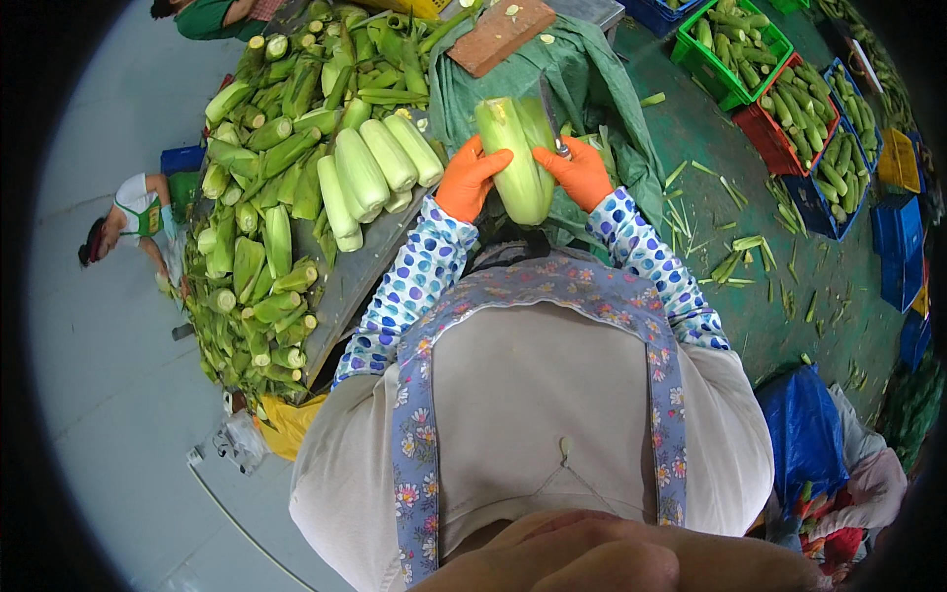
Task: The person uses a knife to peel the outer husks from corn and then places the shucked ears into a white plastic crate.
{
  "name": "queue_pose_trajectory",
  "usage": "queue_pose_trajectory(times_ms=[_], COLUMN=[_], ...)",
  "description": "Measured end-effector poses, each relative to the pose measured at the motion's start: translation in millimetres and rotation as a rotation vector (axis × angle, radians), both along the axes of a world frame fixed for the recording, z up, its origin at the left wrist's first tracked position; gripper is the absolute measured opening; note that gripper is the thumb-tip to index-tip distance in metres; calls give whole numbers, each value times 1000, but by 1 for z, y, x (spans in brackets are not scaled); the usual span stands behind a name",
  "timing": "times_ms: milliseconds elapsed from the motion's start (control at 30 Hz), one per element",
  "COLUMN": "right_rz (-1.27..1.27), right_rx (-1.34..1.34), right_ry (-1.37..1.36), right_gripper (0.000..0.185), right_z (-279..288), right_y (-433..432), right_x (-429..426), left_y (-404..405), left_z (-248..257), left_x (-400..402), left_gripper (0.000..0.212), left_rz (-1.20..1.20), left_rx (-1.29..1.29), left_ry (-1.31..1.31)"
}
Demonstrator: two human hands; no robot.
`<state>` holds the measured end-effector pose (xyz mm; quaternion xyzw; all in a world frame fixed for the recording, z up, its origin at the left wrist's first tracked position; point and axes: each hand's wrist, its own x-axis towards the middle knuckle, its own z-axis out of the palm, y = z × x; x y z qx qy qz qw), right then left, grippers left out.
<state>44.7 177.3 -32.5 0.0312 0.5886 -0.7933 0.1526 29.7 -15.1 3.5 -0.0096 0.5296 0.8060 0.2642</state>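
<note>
Between my two orange-gloved hands is an ear of corn [516, 166] in pale green husk, with one husk leaf peeled partly away on its right side. My left hand [467, 177] grips the ear's left side, thumb across the front. With its thumb and fingers, my right hand [581, 172] holds the right side and the loose leaf. A knife [550, 115] is also in my right hand, its blade pointing up and away from me. To the left, several trimmed ears of corn [373, 166] lie side by side on the metal table [351, 288].
Untrimmed corn [259, 170] is heaped on the table's left. A brick-like block [501, 37] rests on green cloth [614, 81] ahead. Corn-filled crates, one green [729, 92] and one red [743, 137], stand right. Husk scraps [740, 255] litter the floor. Another person [137, 203] is at left.
</note>
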Motion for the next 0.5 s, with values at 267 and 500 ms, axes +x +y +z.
queue_pose_trajectory(times_ms=[267,500], right_rz=[-276,-624], right_rx=[559,-160], right_ry=[462,-117], right_gripper=[24,21], right_z=[6,18], right_y=[-7,34], right_x=[13,-8], left_y=[22,-28], left_z=[3,-37], left_x=[13,-14], left_gripper=[51,29], left_rz=[213,516], left_rx=[-305,320], left_ry=[170,-276])
